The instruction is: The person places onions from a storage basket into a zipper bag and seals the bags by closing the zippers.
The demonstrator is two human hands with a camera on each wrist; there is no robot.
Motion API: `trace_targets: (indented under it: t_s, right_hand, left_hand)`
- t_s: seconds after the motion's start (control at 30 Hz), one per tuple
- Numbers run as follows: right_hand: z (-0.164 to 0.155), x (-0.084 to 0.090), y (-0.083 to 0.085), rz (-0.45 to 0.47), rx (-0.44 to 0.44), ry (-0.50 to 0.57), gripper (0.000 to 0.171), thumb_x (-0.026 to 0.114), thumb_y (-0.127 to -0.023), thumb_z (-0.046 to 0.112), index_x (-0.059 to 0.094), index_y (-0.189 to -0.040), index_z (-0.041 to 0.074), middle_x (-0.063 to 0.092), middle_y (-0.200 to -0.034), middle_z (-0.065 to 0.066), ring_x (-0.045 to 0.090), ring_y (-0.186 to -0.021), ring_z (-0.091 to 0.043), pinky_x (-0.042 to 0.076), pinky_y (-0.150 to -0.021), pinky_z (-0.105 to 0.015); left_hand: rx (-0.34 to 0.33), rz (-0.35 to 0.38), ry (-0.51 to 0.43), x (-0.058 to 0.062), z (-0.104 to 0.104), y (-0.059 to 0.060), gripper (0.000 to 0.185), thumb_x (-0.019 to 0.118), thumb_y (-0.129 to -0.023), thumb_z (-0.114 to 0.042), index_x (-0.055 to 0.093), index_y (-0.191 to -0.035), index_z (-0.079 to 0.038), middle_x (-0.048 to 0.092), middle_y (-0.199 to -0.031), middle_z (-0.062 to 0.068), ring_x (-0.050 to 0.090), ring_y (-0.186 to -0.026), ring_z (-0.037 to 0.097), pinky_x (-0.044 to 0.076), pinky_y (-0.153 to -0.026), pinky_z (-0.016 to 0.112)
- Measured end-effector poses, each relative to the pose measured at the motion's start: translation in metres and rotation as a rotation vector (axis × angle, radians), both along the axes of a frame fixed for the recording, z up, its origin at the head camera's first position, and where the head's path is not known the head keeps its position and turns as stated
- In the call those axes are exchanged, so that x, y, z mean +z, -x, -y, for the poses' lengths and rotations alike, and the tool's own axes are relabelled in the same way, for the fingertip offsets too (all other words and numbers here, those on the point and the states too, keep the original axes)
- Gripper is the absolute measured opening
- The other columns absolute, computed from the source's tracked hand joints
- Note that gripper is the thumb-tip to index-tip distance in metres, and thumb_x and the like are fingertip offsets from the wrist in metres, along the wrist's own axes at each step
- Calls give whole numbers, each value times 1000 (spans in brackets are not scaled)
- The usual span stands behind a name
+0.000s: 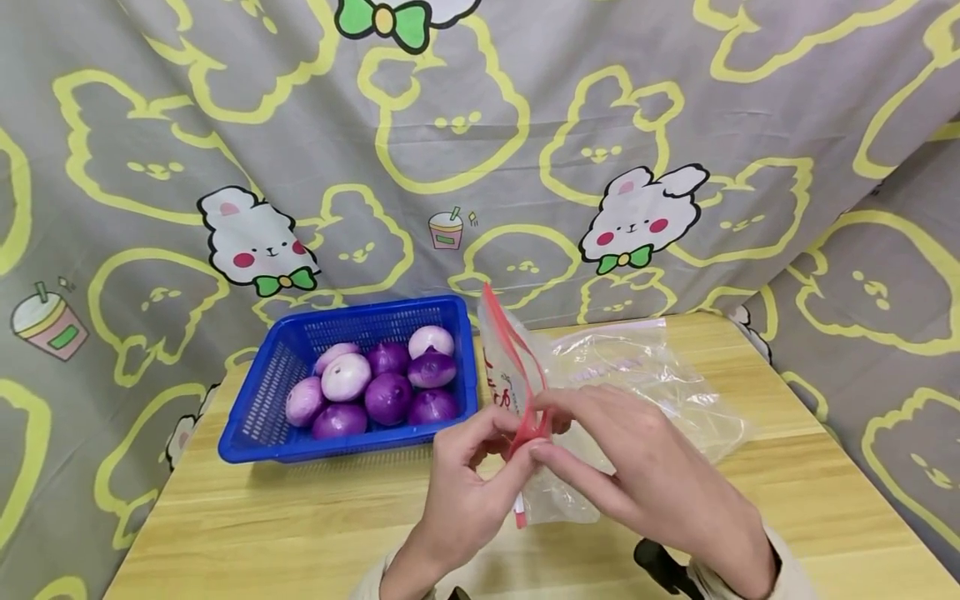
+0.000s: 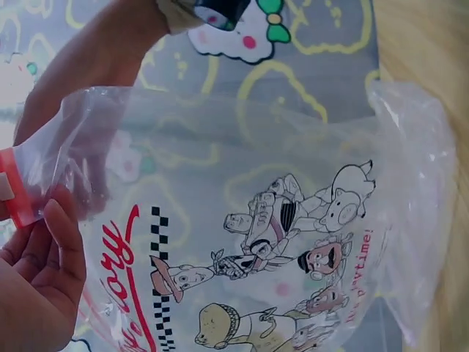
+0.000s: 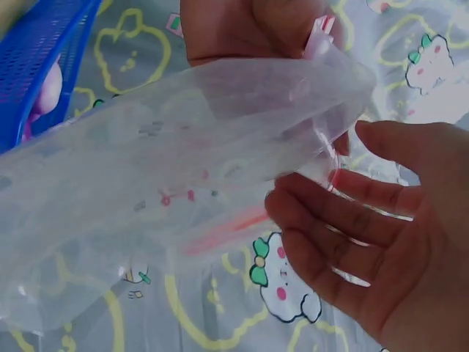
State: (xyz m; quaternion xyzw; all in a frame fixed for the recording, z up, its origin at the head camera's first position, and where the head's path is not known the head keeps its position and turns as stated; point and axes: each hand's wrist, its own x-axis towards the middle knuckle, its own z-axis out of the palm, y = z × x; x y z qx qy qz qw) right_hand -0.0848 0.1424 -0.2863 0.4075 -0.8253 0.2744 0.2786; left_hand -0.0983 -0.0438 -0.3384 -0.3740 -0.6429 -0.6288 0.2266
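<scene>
A clear zip bag (image 1: 495, 346) with a red zip edge stands upright between both hands, its mouth partly spread. My left hand (image 1: 468, 487) pinches the red edge near the bag's slider end. From the other side, my right hand (image 1: 660, 467) has index finger and thumb at the same edge, its thumb tip close to the left thumb. Cartoon figures and red lettering cover the bag's side (image 2: 256, 242) in the left wrist view. In the right wrist view, the curled fingers of the right hand (image 3: 388, 235) lie against the film.
On the left stands a blue plastic basket (image 1: 330, 451) holding several peeled purple onions (image 1: 388, 398). Another clear bag (image 1: 630, 367) lies flat on the wooden table (image 1: 810, 467) at the right. A patterned grey cloth (image 1: 525, 208) hangs behind the table.
</scene>
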Motion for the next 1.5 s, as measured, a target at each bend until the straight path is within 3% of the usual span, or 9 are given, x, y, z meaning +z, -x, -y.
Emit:
trace_targets:
  t_s: [0.13, 0.27, 0.57, 0.77, 0.93, 1.1, 1.2, 1.3, 1.5]
  right_hand:
    - [0, -5, 5, 64, -49, -4, 19, 62, -99, 33, 64, -113, 19, 60, -94, 15, 55, -83, -1, 43, -76, -16]
    - [2, -12, 12, 57, -28, -3, 7, 60, -100, 29, 64, -102, 23, 57, -88, 19, 51, -77, 1, 41, -73, -14]
    - [4, -17, 14, -13, -91, 60, 27, 52, -104, 32, 66, -85, 17, 60, -76, 11, 54, -69, -6, 46, -65, -21]
    - [-3, -12, 12, -81, -176, 107, 23, 54, -100, 27, 64, -88, 10, 56, -77, 6, 51, -70, -7, 44, -63, -18]
    - [-5, -7, 16, -260, -184, 120, 26, 47, -94, 12, 71, -98, 4, 55, -79, -2, 48, -72, -17, 38, -68, -26]
    - [-3, -9, 28, -352, -130, 117, 30, 43, -95, 6, 73, -91, 6, 49, -76, -4, 43, -70, -17, 35, -62, -25]
    - [-6, -13, 35, -297, -181, 67, 26, 49, -89, 1, 74, -90, 5, 48, -76, -4, 42, -69, -16, 37, -57, -25]
    - [-13, -17, 37, -152, -349, -9, 25, 54, -80, -3, 76, -89, 7, 48, -72, -2, 41, -62, -14, 34, -50, -26]
    - [-27, -21, 39, 213, -622, -209, 39, 51, -80, -2, 73, -111, 8, 60, -78, -8, 44, -52, -18, 31, -43, -31]
  left_hand:
    - [1, -25, 39, -3, -1, 4, 11, 71, -87, 2, 66, -89, -8, 62, -72, 2, 55, -63, 9, 51, -54, 22]
    - [-46, 58, 122, -6, 2, 8, 13, 74, -88, -6, 64, -86, -13, 61, -73, -1, 57, -67, 6, 54, -58, 25]
    - [-106, 163, 217, -12, -1, 10, 25, 66, -96, -11, 53, -75, -14, 59, -66, -4, 56, -65, 0, 50, -57, 21]
    - [39, 270, 138, -15, -3, 12, 25, 59, -100, -10, 69, -77, -9, 67, -69, 2, 60, -60, 10, 54, -55, 27]
    - [214, 343, 118, -17, -4, 17, 16, 64, -94, -4, 62, -79, -10, 69, -74, 0, 64, -62, 14, 53, -53, 27]
    - [304, 236, 16, -23, -3, 23, 30, 59, -82, 15, 43, -99, -4, 67, -86, 10, 68, -71, 19, 56, -56, 28]
    - [395, 67, 80, -26, -2, 27, 34, 54, -81, 19, 47, -109, 0, 61, -89, 10, 63, -73, 17, 54, -58, 23]
    - [502, -59, 243, -29, -1, 31, 35, 51, -82, 14, 61, -111, -3, 54, -87, 6, 53, -68, 11, 46, -56, 18]
    - [546, -54, 558, -38, -1, 33, 54, 57, -79, 0, 59, -133, -2, 57, -95, 8, 53, -71, 17, 50, -62, 30]
